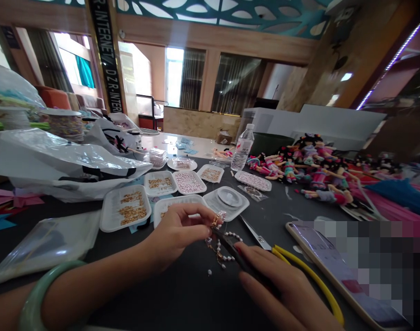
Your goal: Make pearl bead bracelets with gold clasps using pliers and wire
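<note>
Fingertips of my left hand pinch a small beaded piece with gold parts and pearly beads. A string of grey-white pearl beads hangs below them onto the dark table. My right hand is wrapped round dark-handled pliers, whose tip meets the beaded piece at my left fingertips. One loose bead lies on the table below. Scissors with yellow handles lie just beyond my right hand, partly covered by it.
White trays of gold parts and pink beads stand ahead. A phone lies at right, dolls behind it. A water bottle stands at the back. Plastic bags and a white sack are at left.
</note>
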`<state>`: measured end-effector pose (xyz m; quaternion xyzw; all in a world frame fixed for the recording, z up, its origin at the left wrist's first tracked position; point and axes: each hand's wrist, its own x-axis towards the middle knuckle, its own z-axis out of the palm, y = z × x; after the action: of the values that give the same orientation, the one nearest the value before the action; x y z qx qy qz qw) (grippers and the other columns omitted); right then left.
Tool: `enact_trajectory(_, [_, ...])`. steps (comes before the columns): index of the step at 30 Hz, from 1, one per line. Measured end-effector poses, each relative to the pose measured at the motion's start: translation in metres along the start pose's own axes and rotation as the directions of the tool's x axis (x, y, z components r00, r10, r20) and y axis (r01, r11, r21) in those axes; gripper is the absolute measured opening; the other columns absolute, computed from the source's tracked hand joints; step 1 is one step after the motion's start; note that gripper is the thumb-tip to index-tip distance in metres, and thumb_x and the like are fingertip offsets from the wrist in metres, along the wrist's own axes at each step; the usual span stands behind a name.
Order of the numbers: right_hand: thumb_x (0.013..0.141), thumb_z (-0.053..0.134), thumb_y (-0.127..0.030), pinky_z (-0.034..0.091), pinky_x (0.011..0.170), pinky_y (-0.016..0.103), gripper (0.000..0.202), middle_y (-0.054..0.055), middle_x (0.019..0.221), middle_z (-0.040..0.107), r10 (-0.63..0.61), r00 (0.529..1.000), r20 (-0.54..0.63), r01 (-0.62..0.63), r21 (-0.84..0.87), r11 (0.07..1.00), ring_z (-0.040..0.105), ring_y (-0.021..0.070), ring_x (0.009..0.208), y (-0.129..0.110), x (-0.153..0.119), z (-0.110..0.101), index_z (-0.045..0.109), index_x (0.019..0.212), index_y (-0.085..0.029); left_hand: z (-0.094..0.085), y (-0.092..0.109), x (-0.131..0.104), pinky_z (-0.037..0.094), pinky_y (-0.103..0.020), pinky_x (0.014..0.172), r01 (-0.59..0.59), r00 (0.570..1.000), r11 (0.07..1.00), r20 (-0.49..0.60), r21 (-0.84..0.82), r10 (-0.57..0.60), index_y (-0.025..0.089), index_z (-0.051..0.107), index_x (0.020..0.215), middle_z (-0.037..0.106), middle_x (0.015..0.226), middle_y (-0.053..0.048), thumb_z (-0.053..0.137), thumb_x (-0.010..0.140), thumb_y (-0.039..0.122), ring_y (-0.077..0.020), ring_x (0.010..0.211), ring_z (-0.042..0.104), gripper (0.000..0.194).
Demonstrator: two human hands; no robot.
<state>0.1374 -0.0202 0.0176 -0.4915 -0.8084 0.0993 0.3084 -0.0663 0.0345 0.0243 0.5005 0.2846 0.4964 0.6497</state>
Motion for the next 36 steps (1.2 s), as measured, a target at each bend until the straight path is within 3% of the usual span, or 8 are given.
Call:
enact_trajectory(15, [0.084,0.056,-0.037,0.058,0.076,0.026,0.031,0.003,0.107,0.074,-0.030,0.999,0.011,0.031,-0.039,0.999,0.070,0.0232,0.093,0.0006,0.0013,-0.0014,0.069,0.110,-0.028,-0.0002,0.0004,0.0003,0.047,-0.027,0.075,0.006,1.000,1.000,0.003,-0.024,-0.006,0.016,0.070,0.072,0.069,0.076,0.000,0.068,0.062,0.003,-0.0126,0.073,0.061,0.017])
enact_trajectory(28, [0.084,0.051,-0.029,0.059,0.074,0.031,0.029,0.006,0.106,0.073,-0.098,0.995,0.028,0.100,-0.073,0.992,0.070,0.0235,0.095,-0.0047,0.0070,-0.0074,0.069,0.105,-0.025,0.0010,-0.0001,-0.0013,0.050,-0.030,0.076,-0.042,0.999,0.998,0.007,0.049,0.041,0.016,0.071,0.074,0.069,0.076,-0.001,0.067,0.065,0.005,-0.0147,0.075,0.063,0.015])
enact_trajectory(36, [0.084,0.050,-0.029,0.059,0.071,0.027,0.028,0.005,0.103,0.074,-0.089,0.996,-0.006,0.089,-0.024,0.996,0.070,0.0207,0.093,-0.0076,0.0074,-0.0081,0.069,0.104,-0.025,0.0014,0.0010,-0.0016,0.051,-0.029,0.075,-0.068,0.998,0.996,0.012,0.056,0.067,0.016,0.071,0.075,0.069,0.077,-0.001,0.068,0.065,0.005,-0.0146,0.076,0.063,0.016])
